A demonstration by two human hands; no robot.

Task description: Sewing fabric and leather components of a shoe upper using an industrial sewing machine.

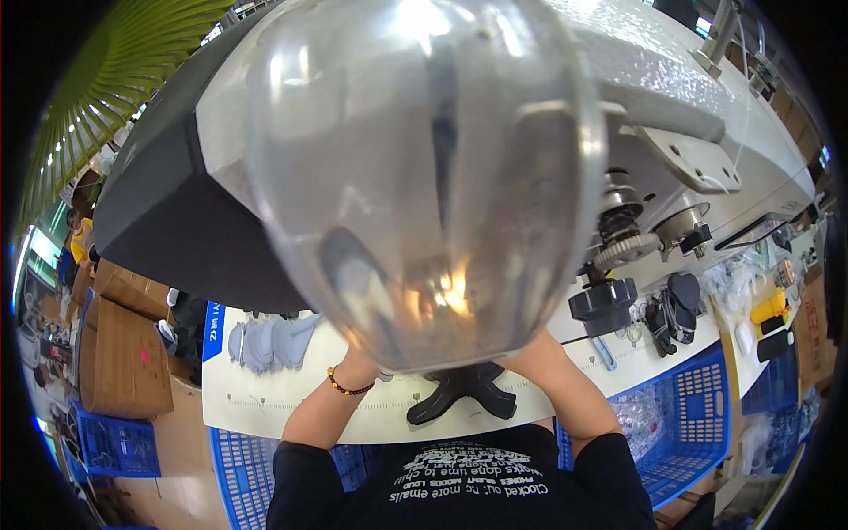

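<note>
A sewing machine (654,79) fills the upper picture, its clear, shiny rounded cover (424,194) close in front. Behind that cover my left hand (357,362) and my right hand (528,357) disappear at the wrists, so their fingers and anything in them are hidden. A beaded bracelet (346,387) circles my left wrist. Between my forearms, a black fabric piece with spreading arms (461,394) hangs toward the front edge of the white worktable (265,408). Its upper part is hidden by the cover. Whether either hand touches it, I cannot tell.
Grey moulded cups (269,343) lie in a row at left. On the right are a small blue tool (604,353) and black cup-shaped pieces (678,307). Blue baskets (707,397) stand below the table edge. Cardboard boxes (124,360) and a green fan guard (115,71) are at left.
</note>
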